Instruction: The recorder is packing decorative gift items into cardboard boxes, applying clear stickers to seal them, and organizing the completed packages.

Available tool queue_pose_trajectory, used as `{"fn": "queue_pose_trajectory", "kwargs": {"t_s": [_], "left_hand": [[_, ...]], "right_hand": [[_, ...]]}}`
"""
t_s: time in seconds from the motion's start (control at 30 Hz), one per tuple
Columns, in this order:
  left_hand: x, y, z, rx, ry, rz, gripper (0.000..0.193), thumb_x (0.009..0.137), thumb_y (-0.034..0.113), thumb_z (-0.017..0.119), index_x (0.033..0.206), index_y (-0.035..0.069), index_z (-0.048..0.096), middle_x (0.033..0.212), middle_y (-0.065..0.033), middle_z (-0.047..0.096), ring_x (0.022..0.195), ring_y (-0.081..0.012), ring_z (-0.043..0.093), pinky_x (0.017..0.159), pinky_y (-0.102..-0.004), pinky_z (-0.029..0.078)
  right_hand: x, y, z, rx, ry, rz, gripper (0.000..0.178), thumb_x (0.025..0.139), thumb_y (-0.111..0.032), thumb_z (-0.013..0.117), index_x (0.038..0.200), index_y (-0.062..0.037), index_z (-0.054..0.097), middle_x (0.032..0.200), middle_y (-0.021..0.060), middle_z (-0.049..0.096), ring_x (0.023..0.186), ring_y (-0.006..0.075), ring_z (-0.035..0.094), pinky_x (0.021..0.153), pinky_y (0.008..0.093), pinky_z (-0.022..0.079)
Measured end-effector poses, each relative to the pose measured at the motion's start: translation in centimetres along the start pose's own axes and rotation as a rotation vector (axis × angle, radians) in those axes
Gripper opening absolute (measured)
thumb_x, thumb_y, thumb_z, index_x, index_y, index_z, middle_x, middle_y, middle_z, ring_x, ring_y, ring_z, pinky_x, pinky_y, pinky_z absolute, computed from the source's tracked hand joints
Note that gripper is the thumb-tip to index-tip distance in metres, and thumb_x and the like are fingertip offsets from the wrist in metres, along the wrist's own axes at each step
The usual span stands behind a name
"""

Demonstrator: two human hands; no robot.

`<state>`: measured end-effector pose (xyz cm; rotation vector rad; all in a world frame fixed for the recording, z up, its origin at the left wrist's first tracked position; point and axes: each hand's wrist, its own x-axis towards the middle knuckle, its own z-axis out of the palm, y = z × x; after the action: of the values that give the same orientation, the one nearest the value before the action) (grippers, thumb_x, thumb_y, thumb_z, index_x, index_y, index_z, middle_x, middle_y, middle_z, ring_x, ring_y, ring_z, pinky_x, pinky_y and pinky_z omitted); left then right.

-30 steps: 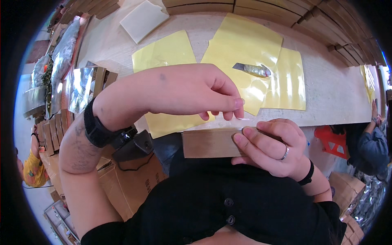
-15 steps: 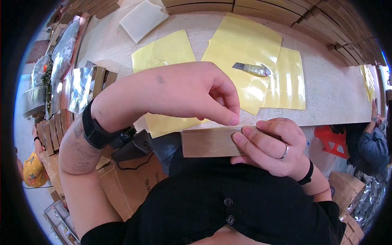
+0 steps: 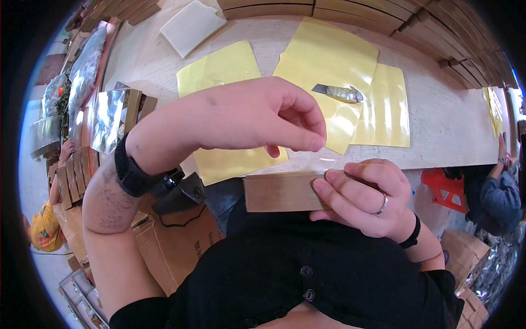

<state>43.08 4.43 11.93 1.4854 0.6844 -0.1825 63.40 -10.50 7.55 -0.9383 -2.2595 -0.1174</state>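
Note:
My right hand (image 3: 367,194) grips the right end of a slim brown cardboard box (image 3: 282,192), fingers on its face and thumb below. The box lies level against the table's front edge. Just above its upper edge hovers my left hand (image 3: 293,123), thumb and forefinger pinched together, apart from the box. Whatever is between those fingertips is too small to make out; a faint clear glint shows below them. Beyond the hands lie glossy yellow sheets (image 3: 329,52), and on them a utility knife (image 3: 338,93) with a dark blade and a wrapped handle.
A white block-like pad (image 3: 192,27) lies at the far left of the table (image 3: 433,115). Stacked brown boxes (image 3: 361,22) line the back. A red stool (image 3: 444,189) stands right; an open carton (image 3: 175,247) is below left. Other people (image 3: 501,192) are at both sides.
My left hand has lifted slightly up and to the right, away from the box's upper edge, still pinched. My right hand and the box have stayed in place.

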Motion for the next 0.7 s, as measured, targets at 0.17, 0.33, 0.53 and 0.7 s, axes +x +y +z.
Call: {"fn": "queue_pose_trajectory", "kwargs": {"t_s": [0.17,0.33,0.53,0.7], "left_hand": [[0.0,-0.1,0.6,-0.058,-0.037,-0.030,0.021,0.089,0.014,0.072,0.099,0.005,0.057,0.089,-0.0026,0.067,0.081,-0.0070,0.062,0.069,-0.0221,0.049],[0.2,0.1,0.8,-0.046,-0.004,-0.008,0.026,0.086,0.009,0.073,0.099,0.006,0.051,0.088,-0.0039,0.067,0.082,-0.0079,0.062,0.071,-0.0224,0.049],[0.2,-1.1,1.1,0.003,0.147,0.063,0.036,0.087,0.007,0.070,0.108,0.006,0.041,0.088,-0.0054,0.066,0.083,-0.0085,0.062,0.074,-0.0220,0.049],[-0.3,-1.1,-1.9,-0.145,0.446,0.223,0.030,0.090,0.009,0.067,0.108,0.005,0.044,0.093,-0.0055,0.063,0.084,-0.0083,0.061,0.076,-0.0229,0.050]], "right_hand": [[-0.1,0.0,0.0,-0.001,-0.011,0.004,0.036,0.069,-0.036,0.084,0.097,-0.0140,0.075,0.094,-0.0030,0.065,0.083,0.0157,0.055,0.065,0.0254,0.052],[0.1,-0.3,0.1,0.008,0.017,0.041,0.027,0.072,-0.032,0.079,0.090,-0.0143,0.074,0.091,-0.0049,0.065,0.078,0.0132,0.058,0.063,0.0237,0.051],[0.3,-0.2,0.1,-0.001,0.010,0.033,0.027,0.071,-0.033,0.079,0.090,-0.0142,0.074,0.091,-0.0046,0.065,0.078,0.0133,0.058,0.063,0.0238,0.051],[0.1,-0.3,0.1,0.012,0.027,0.025,0.027,0.071,-0.032,0.079,0.091,-0.0141,0.074,0.090,-0.0044,0.065,0.078,0.0138,0.058,0.062,0.0242,0.051]]}}
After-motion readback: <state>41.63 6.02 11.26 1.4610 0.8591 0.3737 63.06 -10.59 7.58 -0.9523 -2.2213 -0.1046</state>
